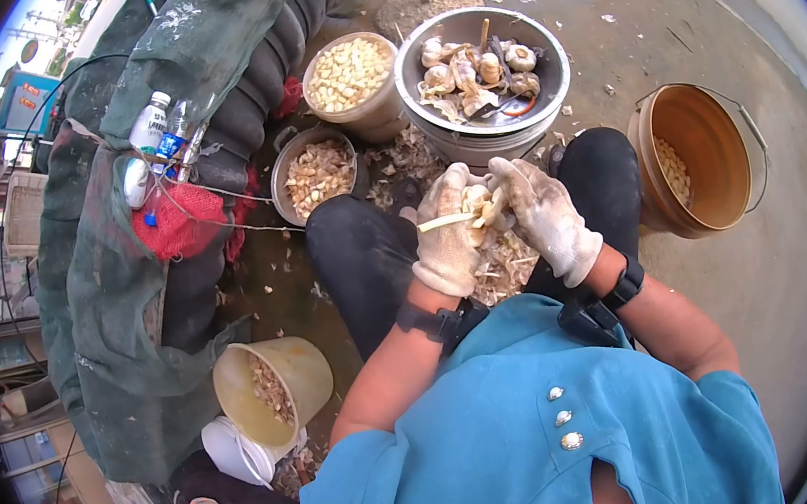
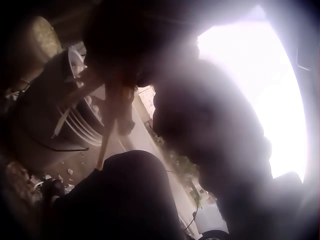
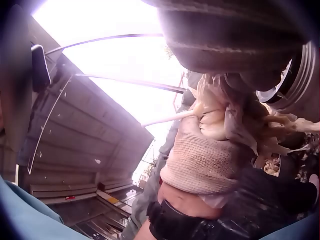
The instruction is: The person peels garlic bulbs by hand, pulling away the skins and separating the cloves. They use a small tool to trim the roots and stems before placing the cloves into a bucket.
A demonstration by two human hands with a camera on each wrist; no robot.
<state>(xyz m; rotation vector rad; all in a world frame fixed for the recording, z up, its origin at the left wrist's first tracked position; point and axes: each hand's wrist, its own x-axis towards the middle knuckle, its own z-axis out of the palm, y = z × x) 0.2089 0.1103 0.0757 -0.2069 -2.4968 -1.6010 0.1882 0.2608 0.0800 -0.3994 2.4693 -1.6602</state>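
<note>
Both hands wear pale, soiled knit gloves and meet above the lap in the head view. The left hand grips a partly opened garlic bulb, its pale stem jutting out to the left across the glove. The right hand has its fingers curled against the bulb's other side. In the right wrist view, cloves show among loose papery skin above the left glove. The left wrist view is dark; the hands there are mostly silhouettes. Ahead stands a metal basin with whole garlic bulbs.
A bucket of peeled cloves and a smaller pot stand ahead on the left. On the right is a brown bucket with cloves inside. A tilted cream bucket lies at lower left. Green cloth covers stacked tyres; skins litter the floor.
</note>
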